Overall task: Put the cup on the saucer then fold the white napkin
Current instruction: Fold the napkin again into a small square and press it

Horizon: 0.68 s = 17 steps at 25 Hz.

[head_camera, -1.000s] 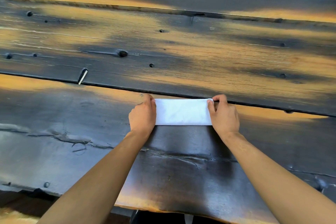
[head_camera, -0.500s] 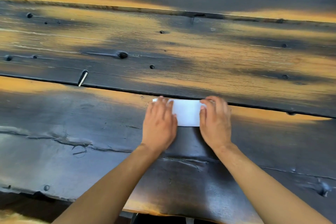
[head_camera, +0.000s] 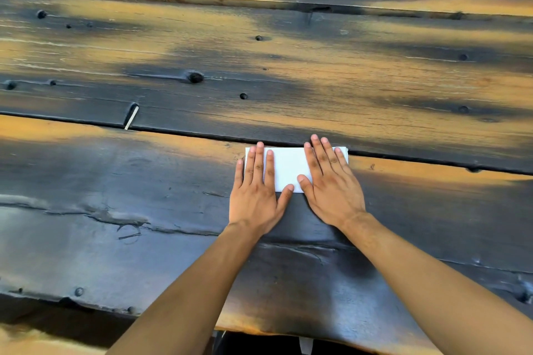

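Both hands are flat on the white napkin (head_camera: pixel 288 167), which is folded into a narrow strip on the dark wooden table (head_camera: pixel 144 225), right by the gap between two planks. The left hand (head_camera: pixel 255 190) has straight fingers pressing the strip's left end, thumb near its lower edge. The right hand (head_camera: pixel 331 184) does the same on the right end, fingertips reaching just past the far edge. Neither hand is gripping anything, just palms down.

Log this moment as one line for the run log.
napkin: folded, flat on table | left hand: pressing it flat | right hand: pressing it flat
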### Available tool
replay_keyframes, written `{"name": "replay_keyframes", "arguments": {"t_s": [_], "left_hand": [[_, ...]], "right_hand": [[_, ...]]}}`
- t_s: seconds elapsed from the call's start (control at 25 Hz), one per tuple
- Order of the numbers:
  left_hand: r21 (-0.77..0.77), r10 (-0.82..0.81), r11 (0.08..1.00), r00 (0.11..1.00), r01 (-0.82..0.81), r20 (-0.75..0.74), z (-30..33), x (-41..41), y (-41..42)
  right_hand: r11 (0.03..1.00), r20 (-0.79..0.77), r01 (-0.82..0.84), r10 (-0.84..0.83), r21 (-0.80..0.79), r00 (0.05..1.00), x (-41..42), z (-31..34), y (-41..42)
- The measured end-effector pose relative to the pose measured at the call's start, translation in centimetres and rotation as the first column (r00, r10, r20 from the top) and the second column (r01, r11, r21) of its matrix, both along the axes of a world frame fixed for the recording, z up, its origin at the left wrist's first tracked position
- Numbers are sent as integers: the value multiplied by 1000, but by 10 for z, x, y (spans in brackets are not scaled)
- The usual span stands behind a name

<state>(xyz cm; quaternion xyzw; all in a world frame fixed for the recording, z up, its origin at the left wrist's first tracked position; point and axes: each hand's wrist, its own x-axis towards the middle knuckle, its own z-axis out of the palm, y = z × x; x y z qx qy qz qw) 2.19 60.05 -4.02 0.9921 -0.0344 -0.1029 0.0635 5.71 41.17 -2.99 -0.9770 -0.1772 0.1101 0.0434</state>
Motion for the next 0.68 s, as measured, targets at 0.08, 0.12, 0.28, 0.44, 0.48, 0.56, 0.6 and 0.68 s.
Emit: {"name": "replay_keyframes", "arguments": {"t_s": [0.08, 0.12, 0.28, 0.44, 0.48, 0.56, 0.6, 0.68], "left_hand": [[-7, -1, 1000, 1000, 1, -10, 1, 0, 0], [-3, 3, 1000, 1000, -3, -16, 3, 1, -1], [39, -6, 999, 997, 9, -73, 4, 1, -3], [43, 5, 999, 998, -3, -64, 6, 2, -2], [36, 6, 999, 998, -4, -61, 8, 2, -3], [34, -2, 999, 999, 3, -48, 10, 1, -5], [42, -5, 999, 999, 6, -39, 11, 0, -4], [46, -11, 999, 999, 13, -45, 13, 1, -3]], "right_hand": [[1000, -36, 3, -4, -23, 999, 0, 4, -1], [999, -59, 31, -32, -25, 998, 1, 6, 2], [989, -73, 130, -125, 74, 989, 2, 18, 45], [998, -55, 26, -24, 52, 998, 2, 10, 51], [999, -36, 5, -4, 36, 999, 2, 7, 37], [1000, 11, -18, 18, -15, 1000, 0, 3, 3], [999, 17, -10, 11, -32, 1000, 0, 2, -9], [999, -4, 24, -24, -33, 1000, 2, 1, -19]]}}
